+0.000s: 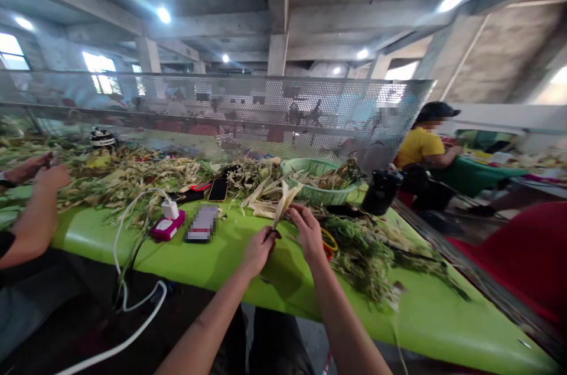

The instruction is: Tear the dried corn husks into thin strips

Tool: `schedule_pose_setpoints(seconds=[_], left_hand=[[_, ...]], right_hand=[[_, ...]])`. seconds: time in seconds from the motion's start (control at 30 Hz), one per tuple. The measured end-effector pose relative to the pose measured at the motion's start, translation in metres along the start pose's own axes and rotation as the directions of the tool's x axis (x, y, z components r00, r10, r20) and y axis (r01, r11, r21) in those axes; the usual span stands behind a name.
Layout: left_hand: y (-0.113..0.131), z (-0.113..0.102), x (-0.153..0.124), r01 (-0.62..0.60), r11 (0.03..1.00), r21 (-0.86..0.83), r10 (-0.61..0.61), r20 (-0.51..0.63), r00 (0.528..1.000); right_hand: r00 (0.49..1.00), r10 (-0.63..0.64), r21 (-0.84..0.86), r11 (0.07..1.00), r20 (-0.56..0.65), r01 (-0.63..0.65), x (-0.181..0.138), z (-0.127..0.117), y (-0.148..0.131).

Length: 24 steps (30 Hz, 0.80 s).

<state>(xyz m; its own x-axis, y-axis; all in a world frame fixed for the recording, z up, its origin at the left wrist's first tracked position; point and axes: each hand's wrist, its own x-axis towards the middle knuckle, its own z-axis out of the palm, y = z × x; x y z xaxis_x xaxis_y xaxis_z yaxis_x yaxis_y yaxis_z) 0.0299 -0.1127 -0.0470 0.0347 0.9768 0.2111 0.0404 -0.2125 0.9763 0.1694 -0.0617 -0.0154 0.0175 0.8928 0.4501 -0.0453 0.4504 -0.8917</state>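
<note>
My left hand (258,250) is closed around the lower end of a pale, long corn husk strip (283,202) that rises up and to the right. My right hand (309,233) pinches the same strip a little higher, fingers curled on it. Both hands hover over the green table (212,257) near its front edge. A green plastic basket (310,177) with husks in it stands just behind the hands.
Husks and leaves (133,171) pile along the table's back, against a perforated metal screen (266,109). A phone (218,189), a charger with white cable (169,209) and scissors (328,242) lie nearby. Another person's arms (35,204) work at left; a person in yellow (423,147) sits at right.
</note>
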Motion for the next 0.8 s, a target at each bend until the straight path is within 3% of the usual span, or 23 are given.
schedule_pose_setpoints(seconds=[0.17,0.67,0.8], left_hand=[[0.003,0.001,-0.004,-0.066,0.990,0.122,0.066,0.002,0.998],[0.006,-0.005,-0.004,0.022,0.980,-0.196,-0.045,-0.112,0.993],[0.005,-0.005,-0.003,0.052,0.974,-0.219,-0.073,-0.091,0.993]], right_hand=[[0.998,0.062,0.093,0.994,-0.022,-0.060,-0.005,0.009,0.000],[0.990,0.124,0.096,0.989,-0.074,-0.116,-0.009,0.013,-0.006],[0.991,0.102,0.140,0.986,-0.085,-0.089,-0.008,0.013,-0.005]])
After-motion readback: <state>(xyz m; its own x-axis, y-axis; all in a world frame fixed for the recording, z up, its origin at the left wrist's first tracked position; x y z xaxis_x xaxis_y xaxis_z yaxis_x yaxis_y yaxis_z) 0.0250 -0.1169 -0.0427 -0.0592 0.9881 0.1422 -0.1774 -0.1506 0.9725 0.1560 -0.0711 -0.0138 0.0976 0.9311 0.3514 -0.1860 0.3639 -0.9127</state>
